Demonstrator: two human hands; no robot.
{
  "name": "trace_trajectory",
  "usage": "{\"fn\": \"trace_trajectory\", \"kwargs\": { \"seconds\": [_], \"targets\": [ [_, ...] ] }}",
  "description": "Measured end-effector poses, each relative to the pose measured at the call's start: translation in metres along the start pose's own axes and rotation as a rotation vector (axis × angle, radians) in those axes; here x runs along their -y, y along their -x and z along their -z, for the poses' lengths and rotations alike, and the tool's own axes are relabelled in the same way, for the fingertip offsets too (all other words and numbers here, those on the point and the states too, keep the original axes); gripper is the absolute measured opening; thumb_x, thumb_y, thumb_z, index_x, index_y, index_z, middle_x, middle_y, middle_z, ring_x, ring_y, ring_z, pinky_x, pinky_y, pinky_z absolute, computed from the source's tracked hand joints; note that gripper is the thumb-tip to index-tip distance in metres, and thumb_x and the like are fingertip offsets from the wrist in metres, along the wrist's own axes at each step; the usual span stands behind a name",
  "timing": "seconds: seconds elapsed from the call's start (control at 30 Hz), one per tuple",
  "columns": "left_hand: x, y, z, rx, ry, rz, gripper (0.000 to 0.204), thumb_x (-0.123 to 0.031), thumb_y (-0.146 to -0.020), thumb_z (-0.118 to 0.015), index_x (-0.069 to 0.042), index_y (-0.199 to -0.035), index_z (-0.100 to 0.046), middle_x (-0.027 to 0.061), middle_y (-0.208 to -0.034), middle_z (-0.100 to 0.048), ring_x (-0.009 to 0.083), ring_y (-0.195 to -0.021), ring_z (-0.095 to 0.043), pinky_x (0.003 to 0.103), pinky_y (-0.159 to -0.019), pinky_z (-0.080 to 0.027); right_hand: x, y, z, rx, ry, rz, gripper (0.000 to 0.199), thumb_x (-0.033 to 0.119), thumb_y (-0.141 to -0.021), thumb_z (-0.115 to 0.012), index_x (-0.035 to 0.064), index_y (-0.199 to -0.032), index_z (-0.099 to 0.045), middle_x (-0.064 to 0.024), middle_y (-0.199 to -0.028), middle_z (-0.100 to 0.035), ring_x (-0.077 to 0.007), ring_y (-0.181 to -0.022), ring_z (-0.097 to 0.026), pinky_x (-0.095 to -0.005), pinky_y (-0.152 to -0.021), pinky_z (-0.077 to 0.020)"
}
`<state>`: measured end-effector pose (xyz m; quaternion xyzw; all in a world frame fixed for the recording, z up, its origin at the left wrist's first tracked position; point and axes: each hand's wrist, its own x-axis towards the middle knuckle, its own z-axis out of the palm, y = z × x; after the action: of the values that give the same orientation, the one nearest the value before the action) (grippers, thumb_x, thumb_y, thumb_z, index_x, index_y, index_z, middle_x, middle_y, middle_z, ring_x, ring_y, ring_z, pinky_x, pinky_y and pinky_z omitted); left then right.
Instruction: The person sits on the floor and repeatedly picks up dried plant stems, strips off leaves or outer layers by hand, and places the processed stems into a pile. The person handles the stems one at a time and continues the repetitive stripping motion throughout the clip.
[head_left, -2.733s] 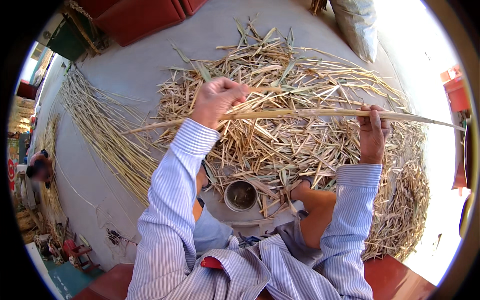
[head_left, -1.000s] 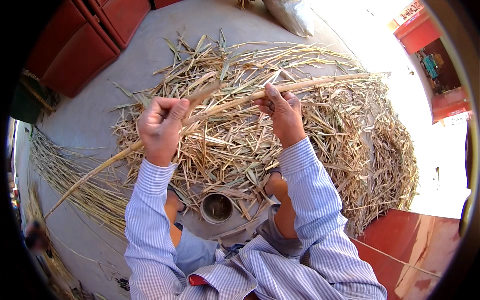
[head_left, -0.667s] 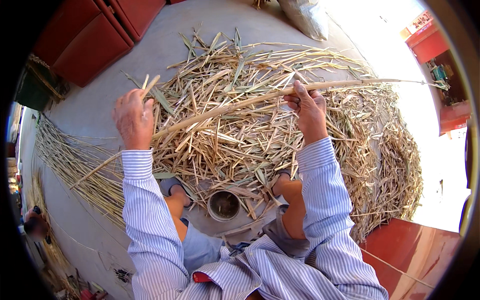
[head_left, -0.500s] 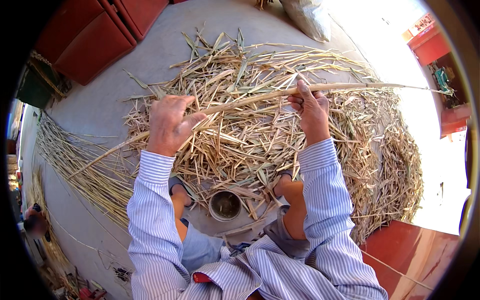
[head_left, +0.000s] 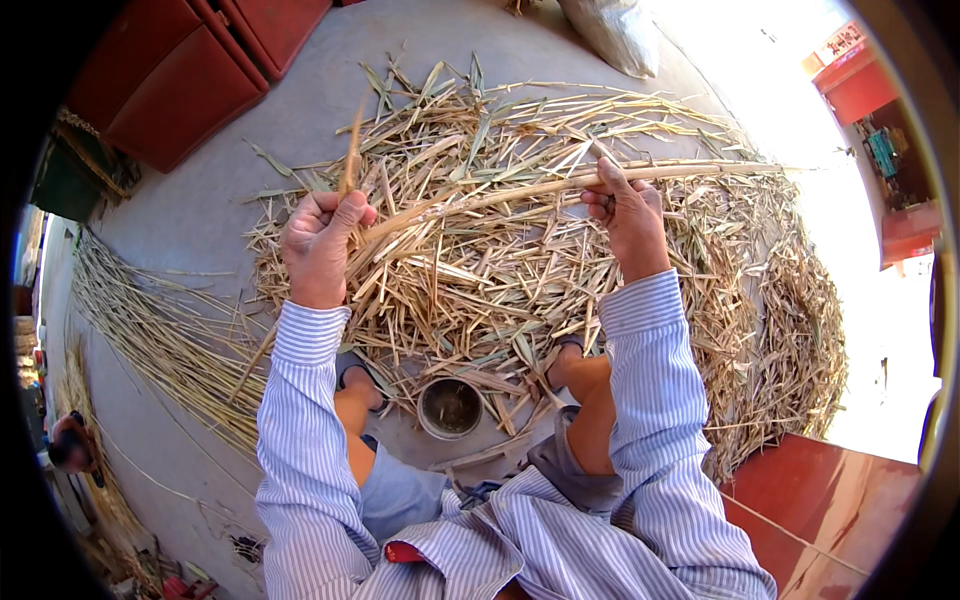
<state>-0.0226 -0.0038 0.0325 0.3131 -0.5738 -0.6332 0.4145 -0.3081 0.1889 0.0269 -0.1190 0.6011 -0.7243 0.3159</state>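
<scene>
Two striped sleeves reach up the frame; the left hand pinches an upright brown strip, the right hand grips a long stalk slanting across the upper middle over heaped scraps. Bare floor opens at upper left, past their edge. Half a second ago, the left thumb and fingers were spread.

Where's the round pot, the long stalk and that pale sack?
Round pot (head_left: 451, 435): head view, on its near rim.
Long stalk (head_left: 520, 195): head view, on its middle stretch.
Pale sack (head_left: 615, 35): head view, on its visible side.
</scene>
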Motion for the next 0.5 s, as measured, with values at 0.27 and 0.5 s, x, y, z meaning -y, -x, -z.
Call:
{"fn": "trace_trajectory", "kwargs": {
  "seconds": [0.27,0.5],
  "targets": [
    [-0.023,-0.022,0.057,-0.073,0.199,-0.037,0.024,-0.027,-0.088,-0.072,-0.005,-0.083,-0.062,0.0023,-0.072,-0.063,0.0039,-0.050,-0.039,0.018,-0.045,-0.031,0.007,-0.005,0.019,-0.028,-0.070,0.079,0.031,0.025,-0.088,-0.072,-0.0035,-0.097,-0.062,-0.0117,-0.080,-0.069,-0.0129,-0.064,-0.068,-0.0180,-0.053,-0.0543],
    [-0.028,-0.018,0.076,-0.329,-1.199,-0.666,0.024,-0.030,-0.087,-0.069,-0.008,-0.081,-0.063,0.0093,-0.069,-0.064,0.0294,-0.054,-0.055,0.038,-0.051,-0.042,0.014,-0.004,0.037,0.014,-0.094,0.133,0.021,0.021,-0.089,-0.071,0.0014,-0.091,-0.063,-0.0088,-0.079,-0.068,-0.0145,-0.067,-0.067,-0.0218,-0.056,-0.0539]
  ]
}}
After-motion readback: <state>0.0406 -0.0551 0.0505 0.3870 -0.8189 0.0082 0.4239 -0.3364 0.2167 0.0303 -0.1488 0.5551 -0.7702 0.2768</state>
